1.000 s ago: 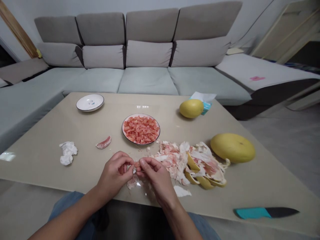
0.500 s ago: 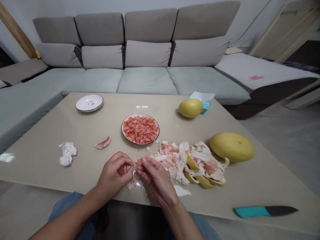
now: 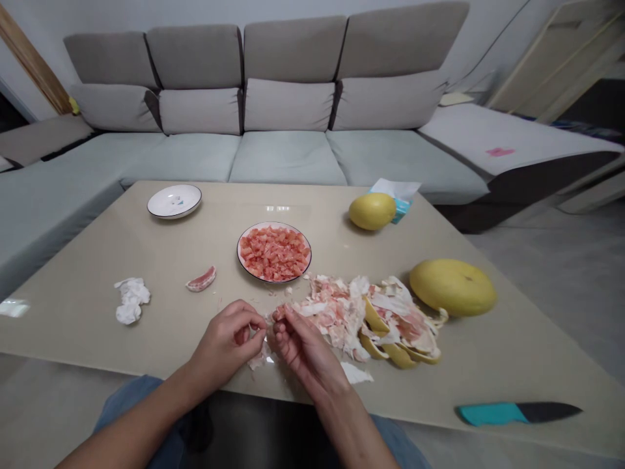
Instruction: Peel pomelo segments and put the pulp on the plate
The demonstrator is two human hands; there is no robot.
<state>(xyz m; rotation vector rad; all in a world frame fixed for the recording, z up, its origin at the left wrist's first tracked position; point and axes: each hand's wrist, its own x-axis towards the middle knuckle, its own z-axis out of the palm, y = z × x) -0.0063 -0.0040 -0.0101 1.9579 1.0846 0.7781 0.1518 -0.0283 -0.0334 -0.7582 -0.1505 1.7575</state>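
Left hand [image 3: 225, 345] and right hand [image 3: 305, 352] close in a tight pinch on a small pink pomelo segment [image 3: 278, 314] over the surface [image 3: 146, 247], just left of a heap of torn peel [image 3: 336, 312], a plate of diced pulp [image 3: 274, 281] farther off.

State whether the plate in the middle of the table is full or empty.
Full: pink pomelo pulp pieces cover the plate almost to its rim.

Your table [image 3: 146, 251] has a smooth, glossy top, and the far sofa [image 3: 288, 159] is matt cloth. The pomelo peel [image 3: 400, 326] looks matt, the near-right knife handle [image 3: 491, 414] smooth plastic.
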